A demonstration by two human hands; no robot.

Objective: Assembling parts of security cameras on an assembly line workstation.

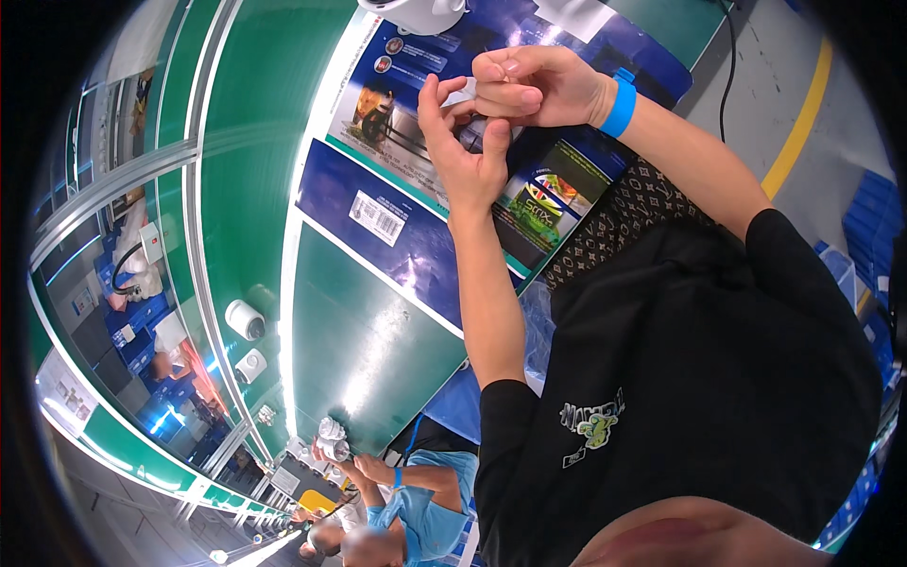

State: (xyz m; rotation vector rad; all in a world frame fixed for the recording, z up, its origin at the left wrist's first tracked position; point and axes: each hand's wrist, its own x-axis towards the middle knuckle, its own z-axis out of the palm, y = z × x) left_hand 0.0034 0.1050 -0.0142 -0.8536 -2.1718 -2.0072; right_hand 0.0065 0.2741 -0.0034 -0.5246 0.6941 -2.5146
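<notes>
My left hand (pixel 465 156) is raised over glossy printed blue packaging (pixel 416 210), its fingers half bent and spread, the thumb apart. Close against its fingertips is my right hand (pixel 539 90), with a blue band (pixel 621 104) at the wrist. The right fingers are curled in and the thumb presses on the index finger. Whatever the pinch may hold is too small or hidden to make out. Beneath the hands lies a dark printed panel (pixel 553 203) with green and red pictures. Beyond them, at the top edge, stands a white rounded device (pixel 416 11), partly cut off.
The packaging rests on a green worktop (pixel 364 326). White cylindrical cameras (pixel 245 319) stand on a green strip at the left. A co-worker in a blue shirt (pixel 436 506) handles a white device (pixel 333 439). A black cable (pixel 732 76) hangs at the upper right.
</notes>
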